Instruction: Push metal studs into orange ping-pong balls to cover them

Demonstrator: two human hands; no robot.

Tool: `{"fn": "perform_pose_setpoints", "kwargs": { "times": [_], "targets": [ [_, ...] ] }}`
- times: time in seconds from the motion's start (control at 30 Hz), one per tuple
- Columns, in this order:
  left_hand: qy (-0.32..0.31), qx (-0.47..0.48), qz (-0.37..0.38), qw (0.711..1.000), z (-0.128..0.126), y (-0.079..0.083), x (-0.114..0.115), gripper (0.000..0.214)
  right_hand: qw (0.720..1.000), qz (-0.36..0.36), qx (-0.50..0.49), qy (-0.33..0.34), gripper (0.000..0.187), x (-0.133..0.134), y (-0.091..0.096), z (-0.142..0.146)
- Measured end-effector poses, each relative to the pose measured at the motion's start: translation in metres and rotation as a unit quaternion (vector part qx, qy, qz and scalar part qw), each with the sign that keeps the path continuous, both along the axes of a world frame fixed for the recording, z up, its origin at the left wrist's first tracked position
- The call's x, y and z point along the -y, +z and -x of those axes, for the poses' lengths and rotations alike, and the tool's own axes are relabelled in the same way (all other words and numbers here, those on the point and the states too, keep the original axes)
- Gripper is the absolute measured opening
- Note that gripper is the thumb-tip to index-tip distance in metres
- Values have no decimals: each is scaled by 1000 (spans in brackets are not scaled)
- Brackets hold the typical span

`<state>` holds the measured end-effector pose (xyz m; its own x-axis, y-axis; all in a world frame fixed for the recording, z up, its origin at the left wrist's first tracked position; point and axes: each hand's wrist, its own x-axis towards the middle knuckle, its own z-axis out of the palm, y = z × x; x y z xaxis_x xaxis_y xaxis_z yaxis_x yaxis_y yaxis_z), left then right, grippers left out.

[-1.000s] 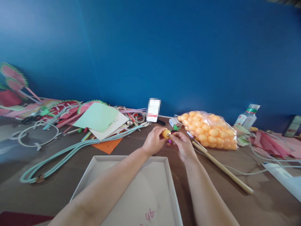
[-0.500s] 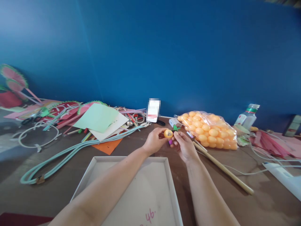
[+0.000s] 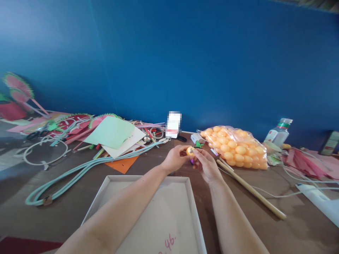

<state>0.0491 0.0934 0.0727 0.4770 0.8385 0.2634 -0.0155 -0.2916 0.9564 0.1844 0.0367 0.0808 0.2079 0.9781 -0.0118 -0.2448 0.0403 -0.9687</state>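
Observation:
Just beyond the far right corner of the white box lid (image 3: 192,203), my left hand (image 3: 174,158) grips a small orange ping-pong ball (image 3: 189,151) between thumb and fingers. A silvery grey patch shows on the ball's upper side. My right hand (image 3: 208,164) is closed, its thumb and fingertips pressed on the ball's right side. A small purple piece (image 3: 192,161) shows beneath the ball, by the right fingers; its kind is unclear. Something green (image 3: 198,144) lies just behind the right hand, partly hidden.
A clear bag of orange balls (image 3: 238,148) lies to the right, with a wooden stick (image 3: 254,192) before it. A bottle (image 3: 278,134) stands behind. Left are pale blue tubing (image 3: 79,169), green paper (image 3: 111,132) and an orange sheet (image 3: 123,164). A phone-like screen (image 3: 173,123) leans at the wall.
My right thumb and fingers have moved left onto the ball, covering more of its right side. The ball has turned slightly in my left hand. The view has shifted a little.

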Motion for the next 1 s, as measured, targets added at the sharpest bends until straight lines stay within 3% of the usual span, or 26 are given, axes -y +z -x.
{"fn": "perform_pose_setpoints", "kwargs": {
  "times": [0.43,0.63,0.83,1.0],
  "targets": [
    [10,-8,-45,999,0,-6,0,38,996,17,75,-38,37,-2,-2,1],
    [54,-29,-54,997,-2,-6,0,37,996,-4,77,-37,39,-2,-3,-1],
    [135,-67,-28,988,-2,-11,-9,36,985,-45,1,-168,33,-4,0,-17],
    [127,-61,-30,990,-1,-13,-11,38,977,-49,13,-209,28,-9,-7,-27]
  ]
}}
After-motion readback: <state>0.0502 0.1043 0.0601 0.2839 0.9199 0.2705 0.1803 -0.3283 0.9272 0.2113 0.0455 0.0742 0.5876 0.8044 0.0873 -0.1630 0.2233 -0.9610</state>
